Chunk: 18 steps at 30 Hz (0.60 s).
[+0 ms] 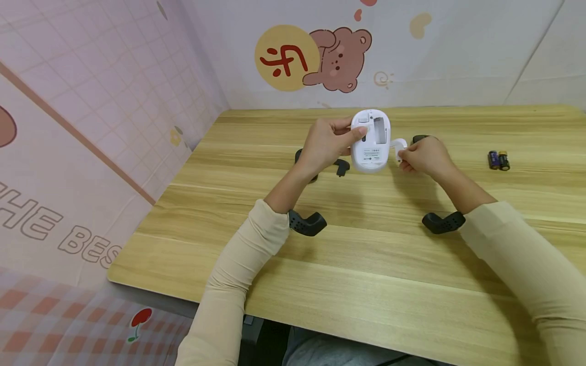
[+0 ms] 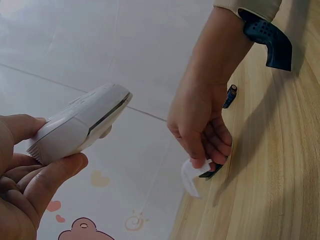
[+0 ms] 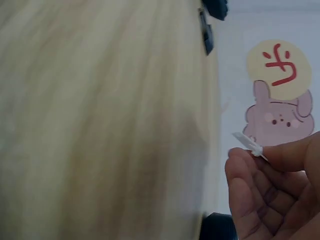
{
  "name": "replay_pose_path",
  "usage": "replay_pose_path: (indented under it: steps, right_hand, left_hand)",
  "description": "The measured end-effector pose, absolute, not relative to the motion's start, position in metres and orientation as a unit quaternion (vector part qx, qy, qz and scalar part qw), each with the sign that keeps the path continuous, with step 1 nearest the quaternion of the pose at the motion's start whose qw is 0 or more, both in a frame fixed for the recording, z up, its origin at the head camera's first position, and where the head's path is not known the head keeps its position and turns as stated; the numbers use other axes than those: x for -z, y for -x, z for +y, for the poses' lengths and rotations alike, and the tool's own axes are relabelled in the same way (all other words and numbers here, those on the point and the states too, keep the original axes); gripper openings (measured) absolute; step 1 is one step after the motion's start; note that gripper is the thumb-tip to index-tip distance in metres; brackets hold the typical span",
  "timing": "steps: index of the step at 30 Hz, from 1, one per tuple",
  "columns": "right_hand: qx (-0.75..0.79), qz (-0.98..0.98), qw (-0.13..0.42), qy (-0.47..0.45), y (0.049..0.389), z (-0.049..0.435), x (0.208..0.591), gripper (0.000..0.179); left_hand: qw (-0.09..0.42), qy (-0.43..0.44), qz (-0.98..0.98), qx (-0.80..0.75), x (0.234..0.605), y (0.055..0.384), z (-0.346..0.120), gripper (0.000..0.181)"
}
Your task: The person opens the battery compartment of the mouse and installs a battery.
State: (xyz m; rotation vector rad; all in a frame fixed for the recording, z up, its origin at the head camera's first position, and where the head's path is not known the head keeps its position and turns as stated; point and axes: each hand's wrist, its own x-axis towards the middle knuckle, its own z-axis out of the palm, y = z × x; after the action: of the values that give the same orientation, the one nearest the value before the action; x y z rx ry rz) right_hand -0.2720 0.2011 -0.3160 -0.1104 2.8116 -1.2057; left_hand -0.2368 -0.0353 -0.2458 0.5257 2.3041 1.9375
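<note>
My left hand (image 1: 326, 142) grips a white computer mouse (image 1: 372, 158) above the table, its underside turned toward me with the thumb across it. The open battery slot (image 1: 380, 131) in that underside shows no batteries. To the right of the mouse, my right hand (image 1: 427, 155) pinches a curved white battery cover (image 1: 400, 145) between thumb and fingers. In the left wrist view the white cover (image 2: 190, 177) hangs below the right fingertips, apart from the mouse (image 2: 75, 117). The right wrist view shows the cover (image 3: 247, 143) edge-on.
Two batteries (image 1: 498, 160) lie side by side on the wooden table (image 1: 366, 264) at the right. A small black curved cover (image 1: 341, 166) lies beyond the left wrist, near a dark object (image 1: 298, 154) mostly hidden by that arm. Another black object (image 1: 419, 138) is partly behind the right hand.
</note>
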Motion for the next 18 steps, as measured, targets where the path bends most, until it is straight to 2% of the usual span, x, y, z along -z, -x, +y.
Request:
replay_pose_path:
  steps: [18]
  right_hand:
    - [0.277, 0.940, 0.189, 0.066, 0.291, 0.206, 0.320, 0.031]
  left_hand:
    - [0.054, -0.179, 0.759, -0.624, 0.247, 0.236, -0.034, 0.033]
